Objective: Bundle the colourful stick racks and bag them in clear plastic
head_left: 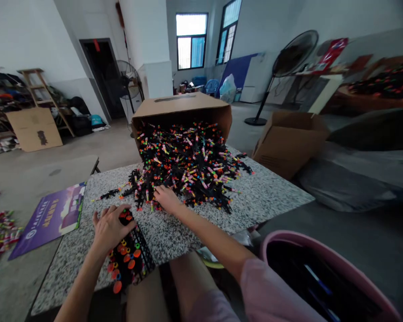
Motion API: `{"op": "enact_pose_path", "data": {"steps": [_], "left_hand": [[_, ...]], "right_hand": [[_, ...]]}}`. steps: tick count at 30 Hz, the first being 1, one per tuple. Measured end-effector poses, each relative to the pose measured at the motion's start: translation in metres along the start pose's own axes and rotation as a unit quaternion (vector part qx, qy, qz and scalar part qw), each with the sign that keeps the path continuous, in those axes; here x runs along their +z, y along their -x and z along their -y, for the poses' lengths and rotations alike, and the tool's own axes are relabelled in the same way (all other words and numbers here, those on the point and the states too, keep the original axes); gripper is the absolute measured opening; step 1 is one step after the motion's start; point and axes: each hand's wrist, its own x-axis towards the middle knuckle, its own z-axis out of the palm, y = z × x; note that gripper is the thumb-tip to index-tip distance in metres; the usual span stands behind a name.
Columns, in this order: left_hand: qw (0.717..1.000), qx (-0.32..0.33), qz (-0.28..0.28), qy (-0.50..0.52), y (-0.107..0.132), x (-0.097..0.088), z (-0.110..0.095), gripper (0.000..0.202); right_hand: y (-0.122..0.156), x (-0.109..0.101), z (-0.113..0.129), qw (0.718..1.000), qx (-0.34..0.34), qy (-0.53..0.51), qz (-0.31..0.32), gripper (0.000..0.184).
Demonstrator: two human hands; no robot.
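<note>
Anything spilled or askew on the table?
Yes: the open cardboard box faces the camera, and a pile of black, bright-tipped pieces spreads from its mouth onto the speckled tabletop. Looks spilled, though possibly deliberate. One stray piece lies at the pile's left edge.

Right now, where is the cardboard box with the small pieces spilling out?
In the head view, the cardboard box is just above centre, at the far side of the speckled table, its pieces spilling toward the right hand.
</note>
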Motion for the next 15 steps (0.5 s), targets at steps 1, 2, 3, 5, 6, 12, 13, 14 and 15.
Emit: {"op": "enact_pose_path", "data": {"steps": [1,2,3,5,6,12,13,14,15], "left_hand": [[1.000,0.002,-0.003,0.000,0.000,0.000,0.000,0.041],[1.000,0.003,-0.008,-0.001,0.000,0.001,0.001,0.039],[1.000,0.002,-0.011,-0.002,0.000,0.002,0.001,0.038],[1.000,-0.001,-0.014,-0.002,0.000,0.003,0.001,0.037],[1.000,-0.002,-0.015,-0.001,0.000,0.004,0.001,0.037],[1.000,-0.008,-0.014,0.002,-0.002,0.006,0.003,0.036],[1.000,-0.010,-0.014,0.001,-0.002,0.006,0.003,0.036],[1.000,-0.011,-0.014,0.001,-0.001,0.006,0.003,0.035],[1.000,-0.011,-0.013,0.001,-0.001,0.005,0.003,0.035]], "right_hand": [[0.012,0.001,0.005,0.999,-0.043,0.004,-0.001,0.021],[0.027,0.003,0.012,0.997,-0.077,0.003,-0.002,0.020],[0.044,0.005,0.018,0.995,-0.102,-0.002,0.001,0.019],[0.081,0.010,0.028,0.991,-0.130,-0.027,0.019,0.020],[0.097,0.011,0.030,0.990,-0.132,-0.047,0.029,0.023],[0.114,0.012,0.029,0.959,0.193,-0.202,0.041,0.031],[0.108,0.011,0.030,0.940,0.260,-0.209,0.066,0.027],[0.103,0.011,0.032,0.923,0.304,-0.212,0.099,0.027],[0.098,0.011,0.034,0.912,0.324,-0.216,0.129,0.029]]}}
